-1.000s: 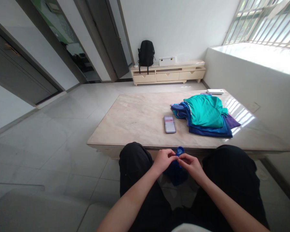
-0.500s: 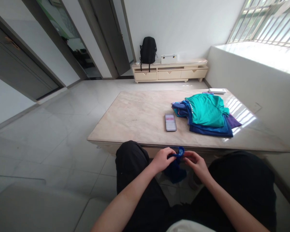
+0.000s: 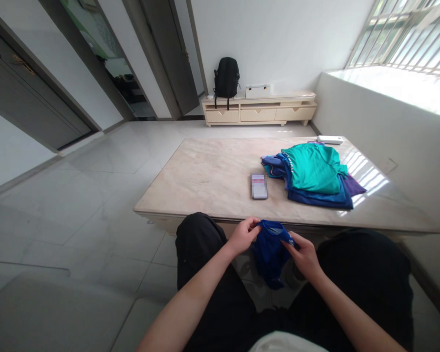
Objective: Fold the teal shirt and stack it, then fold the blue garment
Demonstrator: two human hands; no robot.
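Observation:
A dark blue garment [image 3: 270,254] hangs between my knees, just short of the table's front edge. My left hand [image 3: 244,235] pinches the left side of its open top edge. My right hand [image 3: 303,252] grips the right side, where small white marks show on the cloth. Held apart like this, the opening gapes towards me and the rest of the cloth droops down. Its exact kind is hard to make out. Beyond my hands, a phone [image 3: 259,186] with a lit screen lies on the table [image 3: 190,181]. Right of it sits a pile of clothes, a green shirt [image 3: 313,168] on top.
Blue and purple clothes [image 3: 320,199] stick out under the green shirt. A white oblong device [image 3: 330,140] lies at the table's far right corner. Against the back wall, a low cabinet [image 3: 258,115] carries a black backpack [image 3: 226,78] and a white box [image 3: 257,91].
My hands have moved apart, the right one rightward and slightly down. The garment's top edge, bunched before, is now spread wide between them, and more of the cloth shows.

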